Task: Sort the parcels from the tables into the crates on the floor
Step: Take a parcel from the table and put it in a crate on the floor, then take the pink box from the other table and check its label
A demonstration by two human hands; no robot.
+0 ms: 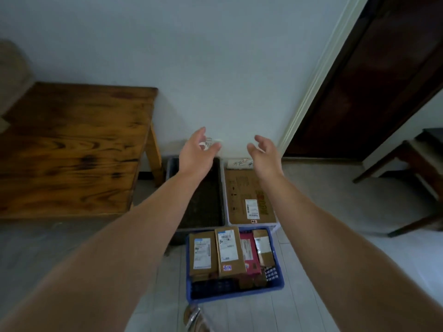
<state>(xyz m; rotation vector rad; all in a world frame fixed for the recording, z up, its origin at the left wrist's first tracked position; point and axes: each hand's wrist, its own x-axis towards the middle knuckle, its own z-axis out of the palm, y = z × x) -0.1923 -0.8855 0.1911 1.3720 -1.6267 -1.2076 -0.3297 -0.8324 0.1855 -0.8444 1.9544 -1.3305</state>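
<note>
Three crates stand on the floor below me. The blue crate (pixel 278 285) nearest me holds several cardboard parcels (pixel 230 251) with white labels, plus a pink one (pixel 250 255). Behind it on the left is a dark crate (pixel 169 171) with nothing visible inside. To its right, a white crate (pixel 276 226) carries one large flat cardboard box (pixel 242 190). My left hand (pixel 195 152) and my right hand (pixel 266 155) reach forward over the two far crates, palms facing each other, fingers apart, holding nothing.
A wooden table (pixel 72 149) stands at the left against the white wall. A dark wooden door (pixel 374 75) is at the right, with a small dark side table (pixel 412 168) beyond it. My shoe (pixel 194 317) shows at the bottom on the pale tiled floor.
</note>
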